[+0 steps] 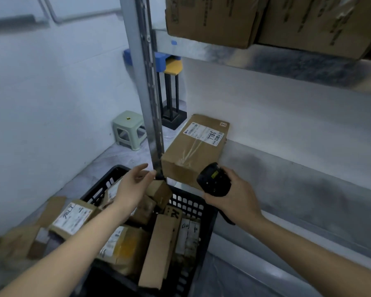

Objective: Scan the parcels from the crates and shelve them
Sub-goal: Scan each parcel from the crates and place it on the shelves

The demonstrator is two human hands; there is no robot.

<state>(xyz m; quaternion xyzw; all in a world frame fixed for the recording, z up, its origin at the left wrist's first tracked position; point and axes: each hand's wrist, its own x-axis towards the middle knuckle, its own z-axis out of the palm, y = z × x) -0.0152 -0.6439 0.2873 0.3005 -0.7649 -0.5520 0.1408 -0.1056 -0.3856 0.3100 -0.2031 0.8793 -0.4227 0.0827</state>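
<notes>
A brown parcel (193,151) with a white label marked 7786 lies on the grey shelf (298,189), at its left end beside the metal upright. My right hand (231,196) grips a black handheld scanner (214,181) just in front of that parcel. My left hand (133,185) hovers with relaxed, spread fingers over the black crate (193,204), holding nothing. Several brown parcels fill the crate, among them a long narrow box (159,249) and a small box (161,194) under my left fingertips.
The steel upright (146,82) of the rack stands between my hands and the wall. Large cartons (266,20) sit on the upper shelf. More parcels (71,219) lie on the floor left of the crate. A pale green stool (129,129) stands in the corner.
</notes>
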